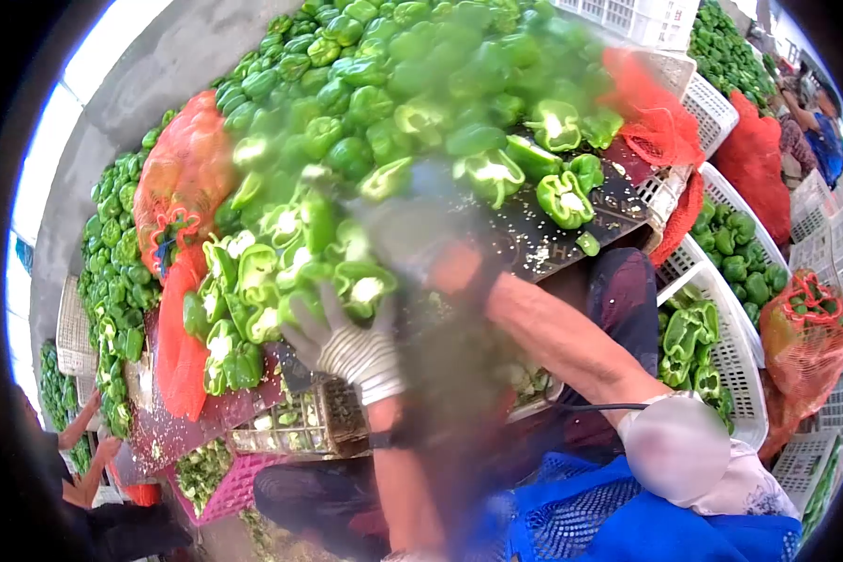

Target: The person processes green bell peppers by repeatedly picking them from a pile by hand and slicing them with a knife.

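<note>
Whole peppers [356, 108]: uncountable, piled upper centre.
Mesh bags [185, 164]: at least four, one left, others right.
Pepper crates [751, 393]: two, right.
Left hand [356, 351]: centre, fingers spread against cut peppers.
Right hand [417, 234]: centre, blurred; opening and hold unclear.
Cut peppers [256, 270]: over ten, mostly centre-left.

halved green peppers [295, 245], seeds showing, heaped together

Peppers [351, 70] heaped behind halved peppers [281, 244], crates [721, 347] at right, sack [185, 178] at left
</note>
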`<move>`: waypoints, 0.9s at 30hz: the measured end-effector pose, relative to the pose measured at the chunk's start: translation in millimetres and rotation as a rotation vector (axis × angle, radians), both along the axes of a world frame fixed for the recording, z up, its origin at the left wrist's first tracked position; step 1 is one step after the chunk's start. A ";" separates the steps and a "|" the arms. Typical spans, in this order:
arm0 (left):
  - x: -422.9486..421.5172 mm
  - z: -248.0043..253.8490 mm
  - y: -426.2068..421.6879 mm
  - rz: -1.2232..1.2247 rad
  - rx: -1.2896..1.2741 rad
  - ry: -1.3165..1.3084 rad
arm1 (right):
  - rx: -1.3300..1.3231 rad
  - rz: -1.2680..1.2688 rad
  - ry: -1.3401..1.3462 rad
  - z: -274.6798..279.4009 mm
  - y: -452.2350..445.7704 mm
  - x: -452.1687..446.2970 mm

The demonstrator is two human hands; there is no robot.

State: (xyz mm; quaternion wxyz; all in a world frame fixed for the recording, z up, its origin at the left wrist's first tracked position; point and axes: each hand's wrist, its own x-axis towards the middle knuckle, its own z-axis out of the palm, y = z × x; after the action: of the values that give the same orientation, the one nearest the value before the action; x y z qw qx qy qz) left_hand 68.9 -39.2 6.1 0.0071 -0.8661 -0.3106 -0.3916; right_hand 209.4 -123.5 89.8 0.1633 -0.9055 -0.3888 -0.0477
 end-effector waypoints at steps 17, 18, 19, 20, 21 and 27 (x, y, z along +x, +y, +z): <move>-7.1 -8.5 0.3 0.048 0.125 -0.028 | 0.294 -0.139 -0.131 -10.4 -80.7 57.1; -8.1 -10.4 3.1 0.037 0.129 -0.029 | 0.369 -0.076 -0.157 -10.0 -95.6 51.0; -10.4 -12.3 2.2 0.063 0.144 0.010 | 0.441 -0.015 -0.178 -11.9 -113.1 43.9; -12.1 -10.8 1.4 0.095 0.161 0.044 | 0.505 -0.046 -0.198 -18.1 -131.3 40.1; -14.3 -9.5 2.4 0.100 0.162 0.049 | 0.570 -0.071 -0.223 -23.3 -152.1 37.4; 4.1 40.7 -68.0 -0.322 0.246 -0.070 | 0.303 -0.655 -0.348 -16.1 -252.6 29.8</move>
State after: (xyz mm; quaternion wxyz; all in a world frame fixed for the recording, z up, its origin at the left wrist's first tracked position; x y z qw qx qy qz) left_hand 72.9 -107.2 46.8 0.0393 -0.8830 -0.1179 -0.4525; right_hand 239.2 -376.0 73.6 0.2027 -0.9256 -0.0900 -0.3066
